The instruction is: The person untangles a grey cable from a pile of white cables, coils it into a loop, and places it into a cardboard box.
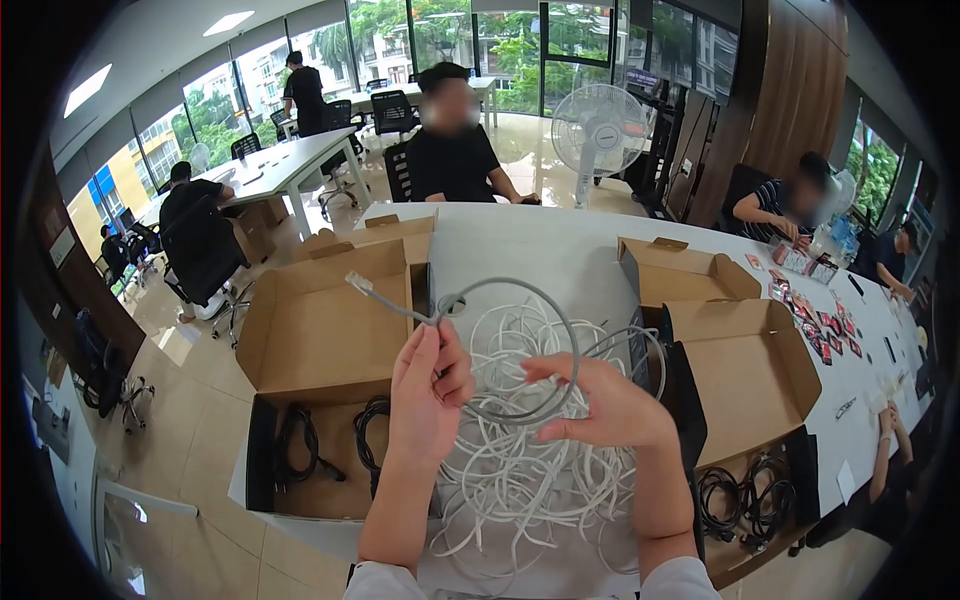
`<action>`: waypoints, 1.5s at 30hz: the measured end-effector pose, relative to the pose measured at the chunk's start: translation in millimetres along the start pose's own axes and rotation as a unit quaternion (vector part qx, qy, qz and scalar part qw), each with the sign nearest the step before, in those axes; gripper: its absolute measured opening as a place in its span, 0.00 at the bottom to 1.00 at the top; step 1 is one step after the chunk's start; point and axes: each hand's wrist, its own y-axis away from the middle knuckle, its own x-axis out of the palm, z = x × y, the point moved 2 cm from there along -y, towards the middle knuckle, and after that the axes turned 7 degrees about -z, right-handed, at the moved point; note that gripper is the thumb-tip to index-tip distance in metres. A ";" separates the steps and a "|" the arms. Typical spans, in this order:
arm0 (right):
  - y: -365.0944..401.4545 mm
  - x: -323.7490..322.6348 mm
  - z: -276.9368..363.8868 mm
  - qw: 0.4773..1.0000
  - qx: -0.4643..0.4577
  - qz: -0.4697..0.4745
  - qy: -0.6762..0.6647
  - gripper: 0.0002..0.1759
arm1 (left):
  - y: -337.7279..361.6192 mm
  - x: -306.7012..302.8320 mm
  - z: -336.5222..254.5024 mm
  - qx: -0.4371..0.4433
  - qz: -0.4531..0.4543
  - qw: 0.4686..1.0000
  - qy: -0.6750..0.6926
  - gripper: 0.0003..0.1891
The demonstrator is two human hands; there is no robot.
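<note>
Grey cable [565,330] pinched in nearly closed left hand [432,375]; connector end above grip. Right hand [600,400] opened wide at loop. White cables [530,460] heaped below. Fan [600,135] lettering illegible.

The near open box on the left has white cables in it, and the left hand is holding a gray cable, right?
Not quite: the cables in that box are black, as the head view shows. The left hand is indeed holding a gray cable.

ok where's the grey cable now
Head view, centre: the grey cable is held by the left hand, looping toward the right hand above the white cable pile.
</note>
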 end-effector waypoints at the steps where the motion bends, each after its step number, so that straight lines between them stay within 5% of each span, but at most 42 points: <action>1: 5.3 -1.2 -4.5 0.998 0.005 0.003 0.063 0.37 | 0.1 -1.8 -1.4 0.013 0.007 1.000 0.004 0.09; 4: 13.3 -5.3 -20.3 0.971 -0.002 -0.008 0.238 0.34 | 3.6 -3.5 -10.9 0.040 0.002 0.998 0.040 0.10; 10: 8.5 1.9 -36.9 0.902 0.161 0.058 0.397 0.29 | 12.7 -8.3 -35.5 0.112 -0.021 0.985 0.131 0.08; 13: 9.7 -0.1 -41.6 0.840 0.098 -0.120 0.521 0.27 | 17.3 -9.0 -43.7 0.156 -0.021 0.978 0.136 0.09; 18: 12.2 -15.8 -40.7 0.842 0.153 -0.172 0.488 0.28 | 18.7 -4.5 -51.2 0.194 -0.080 0.968 0.140 0.09; 28: 26.6 -57.6 -53.4 0.923 0.187 -0.139 0.307 0.26 | 22.2 -33.7 -72.2 0.320 0.026 0.931 0.173 0.08; 34: 37.2 -69.8 -66.5 0.897 0.175 -0.184 0.362 0.23 | 32.1 -50.5 -92.1 0.401 0.021 0.895 0.196 0.07; 37: 43.8 -73.4 -68.5 0.840 0.176 -0.261 0.442 0.22 | 36.8 -59.5 -101.7 0.438 -0.011 0.879 0.188 0.08; 43: 45.1 -92.4 -70.4 0.915 0.326 -0.117 0.206 0.21 | 40.9 -54.3 -102.5 0.474 -0.011 0.867 0.156 0.08; 45: 35.9 -81.5 -65.9 0.943 0.182 -0.163 0.225 0.19 | 38.6 -50.1 -96.9 0.466 0.001 0.872 0.152 0.08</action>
